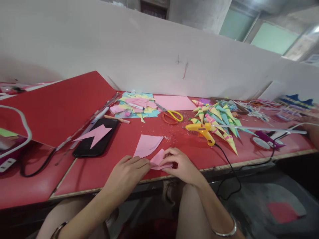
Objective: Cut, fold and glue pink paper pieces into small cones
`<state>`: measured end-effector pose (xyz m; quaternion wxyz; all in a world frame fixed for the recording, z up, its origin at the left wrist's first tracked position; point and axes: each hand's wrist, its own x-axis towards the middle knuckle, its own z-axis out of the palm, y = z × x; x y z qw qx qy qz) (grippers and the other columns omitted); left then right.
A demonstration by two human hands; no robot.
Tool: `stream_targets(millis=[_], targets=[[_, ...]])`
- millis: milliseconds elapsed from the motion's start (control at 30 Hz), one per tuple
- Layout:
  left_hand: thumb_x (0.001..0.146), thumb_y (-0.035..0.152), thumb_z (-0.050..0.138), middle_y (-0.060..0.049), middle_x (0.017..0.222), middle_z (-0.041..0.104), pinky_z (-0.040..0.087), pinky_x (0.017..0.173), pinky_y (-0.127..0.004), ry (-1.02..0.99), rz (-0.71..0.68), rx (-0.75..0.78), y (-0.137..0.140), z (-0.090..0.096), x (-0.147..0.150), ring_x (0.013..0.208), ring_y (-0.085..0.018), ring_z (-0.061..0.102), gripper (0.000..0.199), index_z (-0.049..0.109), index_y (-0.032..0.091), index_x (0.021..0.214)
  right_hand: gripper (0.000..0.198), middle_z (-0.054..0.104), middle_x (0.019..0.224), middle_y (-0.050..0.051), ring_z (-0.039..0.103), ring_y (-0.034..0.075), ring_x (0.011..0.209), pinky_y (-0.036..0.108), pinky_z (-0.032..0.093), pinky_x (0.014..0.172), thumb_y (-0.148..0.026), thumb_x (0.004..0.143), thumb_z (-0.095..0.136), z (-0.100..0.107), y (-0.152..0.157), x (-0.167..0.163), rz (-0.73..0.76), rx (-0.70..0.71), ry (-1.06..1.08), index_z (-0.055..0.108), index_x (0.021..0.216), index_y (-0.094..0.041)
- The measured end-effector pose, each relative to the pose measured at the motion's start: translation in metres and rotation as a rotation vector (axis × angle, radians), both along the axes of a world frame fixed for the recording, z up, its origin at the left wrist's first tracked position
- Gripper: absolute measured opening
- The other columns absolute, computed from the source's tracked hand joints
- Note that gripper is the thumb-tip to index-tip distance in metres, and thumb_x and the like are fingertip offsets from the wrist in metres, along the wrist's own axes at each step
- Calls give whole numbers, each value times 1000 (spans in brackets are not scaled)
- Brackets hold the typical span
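Near the front edge of the red table, both of my hands are on a folded piece of pink paper (159, 157). My left hand (133, 169) has its fingers closed at the paper's left end. From the right, my right hand (178, 164) pinches it between thumb and fingers. Just behind them lies a flat pink paper piece (147, 144) with a curved edge. Farther back are scissors (172, 116) with red and yellow handles. To the right, a yellow glue gun (201, 131) lies with a long clear glue stick in it.
A black phone (96, 141) with a pink paper cutout (96, 134) on it lies at left. Paper scraps (137, 104) pile up behind. Several paper cones (219, 116) lie at right. A black cord (228, 162) hangs over the table edge. Another person's arm (311, 127) shows far right.
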<state>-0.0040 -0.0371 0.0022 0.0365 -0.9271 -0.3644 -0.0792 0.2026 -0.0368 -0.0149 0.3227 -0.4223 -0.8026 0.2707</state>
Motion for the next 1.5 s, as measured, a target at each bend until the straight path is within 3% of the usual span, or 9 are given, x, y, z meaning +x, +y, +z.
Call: stream_targets(millis=[133,333,600,867,1033,1167,1333,1500], targets=[[81,9,52,0,85,70,37,65,-29,8,-16,72,1,1,-3,75,-17,61,18,64,22,87,9,57,88,0,52,13,86,25,41,77,-19,76,63,0,0,-2,-22,-8,20,69,83,-22],[83,22,53,3,83,70,37,68,-29,-213,54,17,5,-10,-3,74,-16,61,10,63,23,84,3,59,81,1,53,13,79,24,40,70,-19,75,64,-2,4,-5,-79,-63,65,66,73,-19],[85,34,48,-1,77,67,40,65,-27,-366,170,-121,7,-20,-7,70,-15,58,26,59,19,68,20,46,69,-2,45,10,63,23,33,57,-20,75,61,-3,7,-13,-220,-82,-53,51,58,-17],[81,35,48,1,75,60,38,57,-24,-385,357,-288,8,-16,-3,65,-13,55,26,50,19,61,32,38,64,-4,41,10,61,23,28,56,-24,75,60,-6,8,-15,-299,-56,-139,36,55,-19],[77,33,53,1,85,60,41,66,-25,-441,336,-364,13,-18,-8,79,-14,57,26,48,18,56,35,35,62,-5,38,10,59,23,28,55,-25,74,61,-8,9,-17,-321,-33,-149,33,54,-19],[75,29,52,0,86,59,41,66,-26,-423,311,-379,14,-16,-9,77,-14,57,22,48,18,56,35,35,63,-5,38,10,60,23,28,54,-25,74,61,-8,9,-18,-330,-29,-168,33,54,-19],[75,22,50,0,90,58,42,69,-25,-416,216,-405,17,-15,-14,78,-14,56,4,54,21,76,33,36,64,-4,39,10,61,23,29,56,-25,74,61,-8,8,-18,-329,-21,-186,35,54,-19],[78,15,45,0,96,60,44,70,-22,-410,102,-472,22,-15,-28,81,-12,56,21,55,24,94,31,37,64,-4,40,11,62,23,29,56,-25,75,60,-8,8,-18,-324,-17,-192,37,55,-19]])
